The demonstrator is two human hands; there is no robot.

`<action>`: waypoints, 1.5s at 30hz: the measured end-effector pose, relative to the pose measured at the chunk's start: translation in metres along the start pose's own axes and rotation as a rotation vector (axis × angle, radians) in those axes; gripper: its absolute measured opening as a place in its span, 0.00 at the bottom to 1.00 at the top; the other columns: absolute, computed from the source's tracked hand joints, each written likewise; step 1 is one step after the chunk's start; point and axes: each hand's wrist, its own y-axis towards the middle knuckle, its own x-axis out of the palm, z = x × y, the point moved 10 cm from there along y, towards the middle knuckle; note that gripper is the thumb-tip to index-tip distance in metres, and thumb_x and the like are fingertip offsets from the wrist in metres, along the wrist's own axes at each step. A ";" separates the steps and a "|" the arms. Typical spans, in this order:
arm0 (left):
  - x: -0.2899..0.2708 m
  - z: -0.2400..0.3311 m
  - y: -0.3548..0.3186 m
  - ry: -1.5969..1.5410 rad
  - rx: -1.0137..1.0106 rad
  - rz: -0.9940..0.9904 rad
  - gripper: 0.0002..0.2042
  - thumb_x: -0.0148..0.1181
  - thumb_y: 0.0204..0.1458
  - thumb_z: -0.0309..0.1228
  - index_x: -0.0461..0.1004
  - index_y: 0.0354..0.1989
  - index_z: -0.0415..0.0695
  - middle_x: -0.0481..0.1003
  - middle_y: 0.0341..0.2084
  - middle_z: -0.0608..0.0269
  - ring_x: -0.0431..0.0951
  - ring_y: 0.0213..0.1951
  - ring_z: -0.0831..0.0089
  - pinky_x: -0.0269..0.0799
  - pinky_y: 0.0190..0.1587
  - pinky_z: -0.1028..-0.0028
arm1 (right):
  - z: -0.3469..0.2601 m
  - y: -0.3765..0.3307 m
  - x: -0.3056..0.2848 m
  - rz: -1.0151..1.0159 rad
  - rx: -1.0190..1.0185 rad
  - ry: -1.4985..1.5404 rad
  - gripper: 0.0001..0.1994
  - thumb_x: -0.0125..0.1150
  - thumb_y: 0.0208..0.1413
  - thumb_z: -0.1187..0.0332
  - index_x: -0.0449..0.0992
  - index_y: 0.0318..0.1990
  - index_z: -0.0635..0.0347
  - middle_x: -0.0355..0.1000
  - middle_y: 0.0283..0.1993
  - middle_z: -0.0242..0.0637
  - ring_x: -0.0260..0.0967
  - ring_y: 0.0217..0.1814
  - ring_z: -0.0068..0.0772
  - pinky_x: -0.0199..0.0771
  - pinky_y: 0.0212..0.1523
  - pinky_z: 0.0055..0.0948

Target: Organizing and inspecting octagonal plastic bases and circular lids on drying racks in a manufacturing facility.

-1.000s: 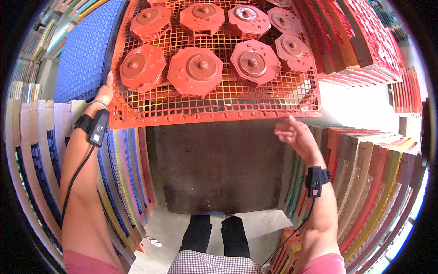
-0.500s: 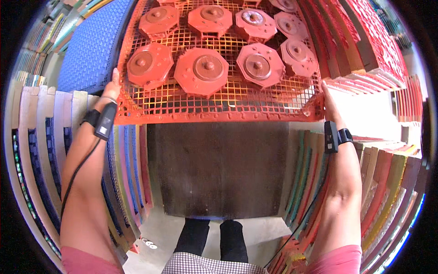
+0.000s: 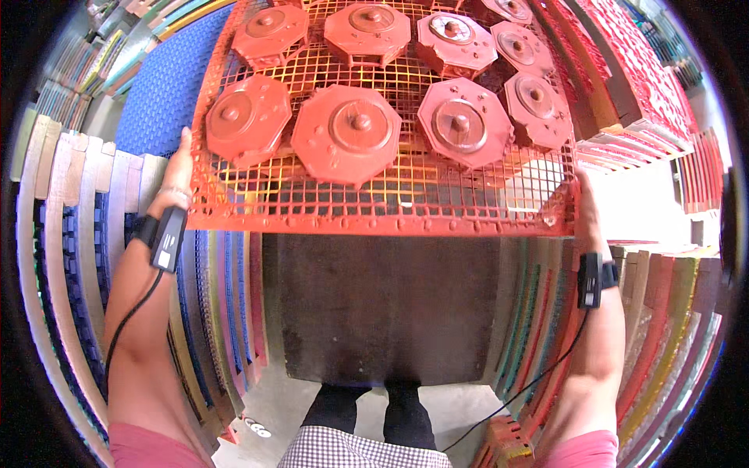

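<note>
A: Where do I have the red mesh tray relative to the fingers?

B: Between the two hands. I log the left hand along its left edge, one digit pointing forward, and the right hand against its right edge near the front corner.

A: Finger state?

B: I cannot tell; most fingers are hidden on both sides, closure unconfirmed.

A: Load?

B: Red octagonal pieces with round, knobbed tops, resting on the mesh between the side edges. Blue woven panel beyond the left hand.
</note>
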 end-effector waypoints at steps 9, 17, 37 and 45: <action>-0.073 0.017 -0.172 0.152 0.046 0.239 0.36 0.42 0.53 0.58 0.57 0.60 0.38 0.62 0.57 0.63 0.62 0.57 0.72 0.56 0.59 0.73 | -0.047 -0.170 -0.036 0.134 -0.041 -0.071 0.11 0.46 0.55 0.60 0.71 0.28 0.54 0.68 0.24 0.26 0.64 0.24 0.18 0.64 0.25 0.20; -0.106 0.018 -0.323 0.426 -0.118 0.392 0.37 0.46 0.53 0.57 0.59 0.58 0.33 0.60 0.57 0.55 0.60 0.57 0.69 0.54 0.58 0.70 | -0.040 -0.302 -0.100 0.111 -0.079 -0.042 0.14 0.47 0.53 0.63 0.73 0.38 0.64 0.70 0.32 0.28 0.65 0.31 0.18 0.65 0.33 0.20; -0.080 0.063 -0.493 0.342 0.203 0.089 0.29 0.45 0.56 0.53 0.70 0.45 0.33 0.72 0.40 0.61 0.70 0.39 0.73 0.67 0.42 0.73 | -0.032 -0.519 -0.229 0.257 -0.184 0.222 0.16 0.46 0.49 0.70 0.73 0.42 0.68 0.70 0.28 0.26 0.61 0.26 0.13 0.60 0.28 0.14; -0.029 0.077 -0.556 0.272 0.392 -0.215 0.31 0.47 0.55 0.52 0.64 0.53 0.32 0.68 0.48 0.59 0.69 0.46 0.71 0.65 0.48 0.72 | 0.027 -0.686 -0.312 0.548 -0.179 0.302 0.18 0.45 0.48 0.72 0.72 0.47 0.69 0.73 0.40 0.34 0.67 0.42 0.23 0.65 0.44 0.22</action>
